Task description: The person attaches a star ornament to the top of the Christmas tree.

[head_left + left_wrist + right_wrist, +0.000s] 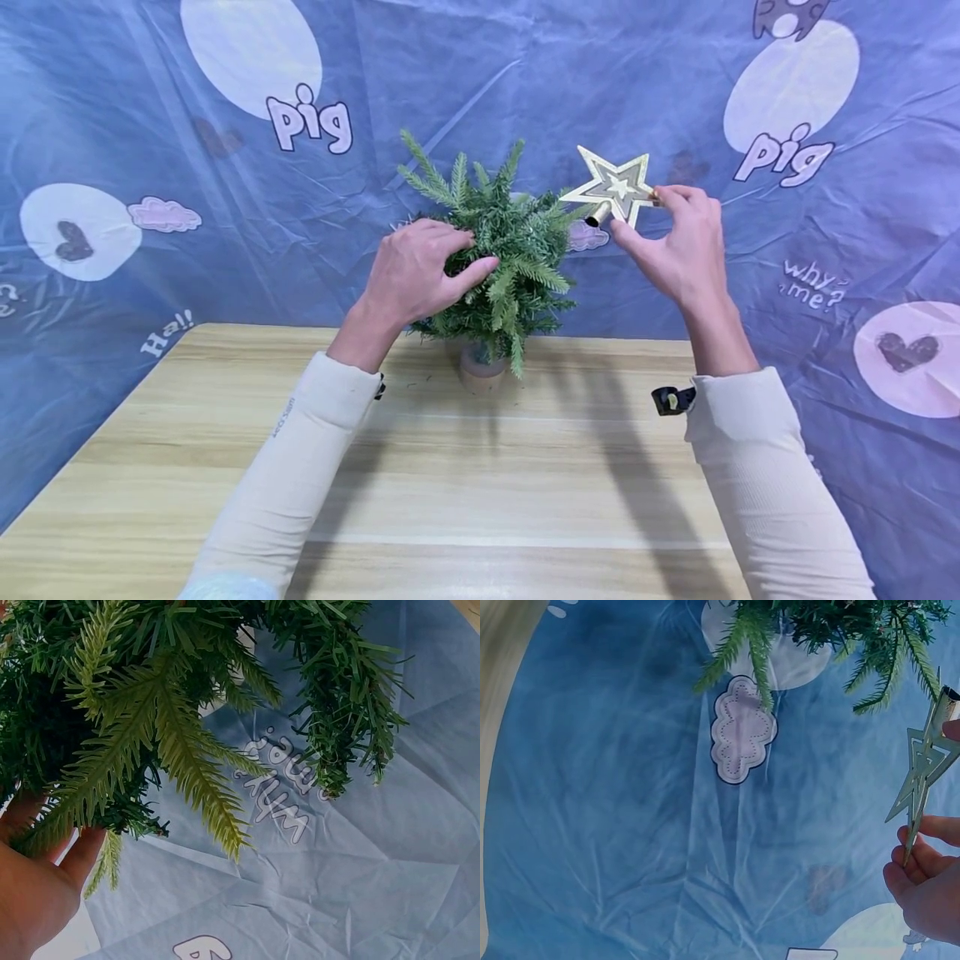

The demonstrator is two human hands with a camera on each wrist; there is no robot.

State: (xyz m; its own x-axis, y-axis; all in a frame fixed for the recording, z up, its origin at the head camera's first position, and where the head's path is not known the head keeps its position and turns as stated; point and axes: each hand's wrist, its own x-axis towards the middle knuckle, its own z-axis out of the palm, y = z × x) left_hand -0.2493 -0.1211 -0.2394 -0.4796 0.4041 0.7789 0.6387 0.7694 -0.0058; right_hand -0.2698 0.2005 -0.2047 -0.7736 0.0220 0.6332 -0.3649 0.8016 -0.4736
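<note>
A small artificial Christmas tree [517,242] with green branches stands upright in a pinkish base [482,372] near the table's back edge. My left hand [416,271] grips the upper left foliage, thumb and fingers around the twigs; needles partly cover the fingertips [84,851] in the left wrist view. To the right of the treetop, my right hand [686,250] pinches a gold star tree topper [621,185] by its right side. The star's short tube [597,213] points down and left, its dark open end facing the tree. In the right wrist view the star [921,761] appears nearly edge-on.
A light wood-grain table [480,492] lies beneath both arms. Behind it hangs a wrinkled blue cloth [480,75] printed with words, clouds and hearts. A few dark needles lie by the tree's base. A black strap [672,401] sits at the right cuff.
</note>
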